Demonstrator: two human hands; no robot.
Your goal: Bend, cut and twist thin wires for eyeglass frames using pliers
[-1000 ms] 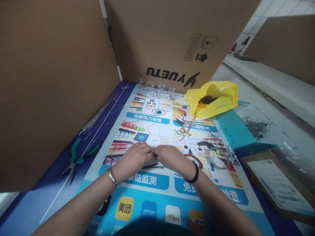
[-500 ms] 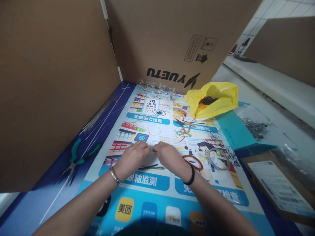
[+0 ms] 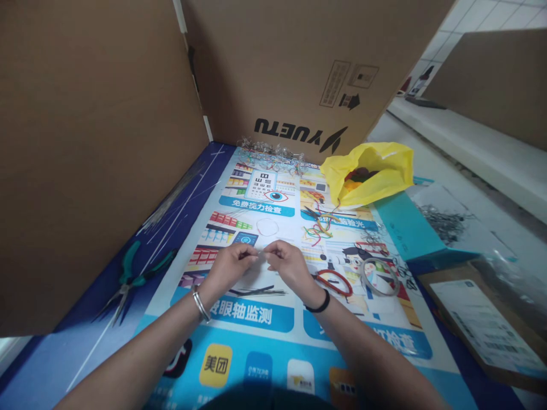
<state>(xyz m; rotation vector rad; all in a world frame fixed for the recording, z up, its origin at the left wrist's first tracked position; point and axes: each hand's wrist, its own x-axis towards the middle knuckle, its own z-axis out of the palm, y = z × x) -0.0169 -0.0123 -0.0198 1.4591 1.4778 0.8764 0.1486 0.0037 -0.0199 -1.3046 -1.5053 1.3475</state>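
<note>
My left hand (image 3: 233, 266) and my right hand (image 3: 291, 266) meet over the printed poster sheet (image 3: 164, 319), fingertips nearly touching. Thumb and forefinger of each are pinched together. Whatever lies between them is too small and thin to make out. Just beyond the fingers is a thin pale loop (image 3: 267, 228). Several dark thin strips (image 3: 260, 291) lie below the hands. A red loop-shaped item (image 3: 335, 282) rests right of my right wrist, beside a clear roll of tape (image 3: 380, 277). Farther up are small scissors (image 3: 318, 216) among coloured wires (image 3: 317, 234).
Teal-handled pliers (image 3: 127, 280) lie at left, near a bundle of thin wires (image 3: 164, 208). Cardboard walls (image 3: 299, 68) stand left and behind. At right are a yellow bag (image 3: 384, 176), a teal box flap (image 3: 410, 228), a pile of fine metal pieces (image 3: 447, 222) and a labelled carton (image 3: 482, 324).
Both hands have turned so that their thumbs and pinched fingertips show more. The wrists have shifted slightly, uncovering more of the dark strips. The things around them lie as before.
</note>
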